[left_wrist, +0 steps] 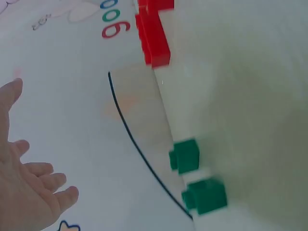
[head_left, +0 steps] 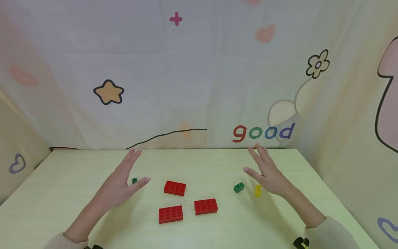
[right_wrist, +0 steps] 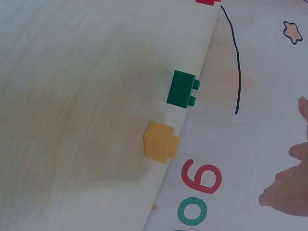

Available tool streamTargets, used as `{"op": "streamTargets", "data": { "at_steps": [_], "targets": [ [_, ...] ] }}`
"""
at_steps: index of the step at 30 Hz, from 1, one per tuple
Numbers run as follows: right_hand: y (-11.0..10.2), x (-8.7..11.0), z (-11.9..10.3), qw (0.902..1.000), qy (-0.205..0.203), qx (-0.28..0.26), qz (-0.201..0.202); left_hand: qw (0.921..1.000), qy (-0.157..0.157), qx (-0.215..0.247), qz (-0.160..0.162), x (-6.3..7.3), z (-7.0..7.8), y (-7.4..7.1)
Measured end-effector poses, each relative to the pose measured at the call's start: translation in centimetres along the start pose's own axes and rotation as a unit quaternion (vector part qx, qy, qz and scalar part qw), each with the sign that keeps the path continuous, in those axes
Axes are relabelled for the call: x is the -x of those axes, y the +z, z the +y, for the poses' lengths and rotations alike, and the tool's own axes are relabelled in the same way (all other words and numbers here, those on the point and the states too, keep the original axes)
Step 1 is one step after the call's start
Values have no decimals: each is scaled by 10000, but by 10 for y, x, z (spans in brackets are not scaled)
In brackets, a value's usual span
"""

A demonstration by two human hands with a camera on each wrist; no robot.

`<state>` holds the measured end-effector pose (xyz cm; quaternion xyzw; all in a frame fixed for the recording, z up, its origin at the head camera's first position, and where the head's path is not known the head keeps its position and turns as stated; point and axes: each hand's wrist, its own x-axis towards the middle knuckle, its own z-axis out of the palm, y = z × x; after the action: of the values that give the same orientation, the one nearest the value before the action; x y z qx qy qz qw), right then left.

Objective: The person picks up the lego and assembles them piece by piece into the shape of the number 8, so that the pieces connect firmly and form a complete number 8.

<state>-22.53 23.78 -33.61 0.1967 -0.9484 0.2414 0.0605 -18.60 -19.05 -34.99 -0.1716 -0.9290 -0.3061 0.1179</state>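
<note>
My left hand (head_left: 116, 186) is held over the left part of the table, thumb spread from the straight fingers, holding nothing. It partly hides a small green brick (head_left: 134, 180); the left wrist view shows two green bricks, one nearer (left_wrist: 207, 196) and one beyond (left_wrist: 186, 156). Over the right side, my right hand (head_left: 268, 174) hovers with fingers extended and nothing in it. A yellow brick (head_left: 257, 190) and a green brick (head_left: 238, 187) lie beside it. Between the hands sit three red eight-stud bricks, one at the back (head_left: 175, 188), one at front left (head_left: 170, 214), one at right (head_left: 206, 206).
The pale wooden table (head_left: 205, 166) ends at a printed curtain (head_left: 192, 86) behind it. More curtain hangs along the left and right sides. Shadows of both arms fall on the tabletop.
</note>
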Motion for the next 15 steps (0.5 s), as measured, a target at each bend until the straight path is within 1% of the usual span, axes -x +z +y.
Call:
{"op": "streamTargets", "data": {
  "at_steps": [2,9,13,15],
  "targets": [
    [1,1,1,9998,70,-204,25,9997,-32,223,-49,1,5,6],
    [6,3,3,9972,237,-690,162,9953,32,970,32,8,25,29],
    [9,4,3,9939,450,-1007,86,9916,10,1291,-64,8,35,40],
    [11,4,3,9922,534,-1126,47,9883,-12,1517,-145,7,40,45]
  ]
}}
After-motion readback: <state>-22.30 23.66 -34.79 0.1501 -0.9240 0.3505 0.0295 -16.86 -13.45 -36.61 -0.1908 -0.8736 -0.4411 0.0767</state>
